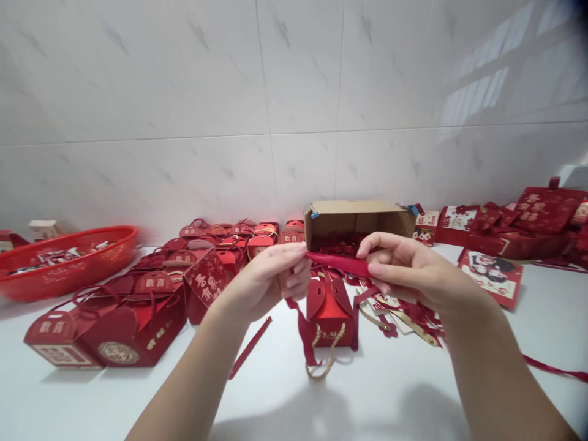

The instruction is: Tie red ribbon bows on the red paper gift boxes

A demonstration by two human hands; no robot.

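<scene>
A dark red ribbon [339, 264] is stretched between my two hands at mid-frame. My left hand [288, 269] pinches one part of it, and a loose end hangs below the fingers. My right hand [407, 266] grips the other part between thumb and fingers. Just under the ribbon, a small red gift box [331, 312] stands on the white table, its flaps folded up towards each other. A gold rope handle [321, 371] droops from its front side.
Finished-looking red gift boxes [131, 318] crowd the left side. Behind them sits a red plastic basin [68, 260]. A cardboard carton [362, 208] lies at the back, with ribbons and tags [408, 318] spilling before it. More red packaging [542, 211] is piled at right against the tiled wall.
</scene>
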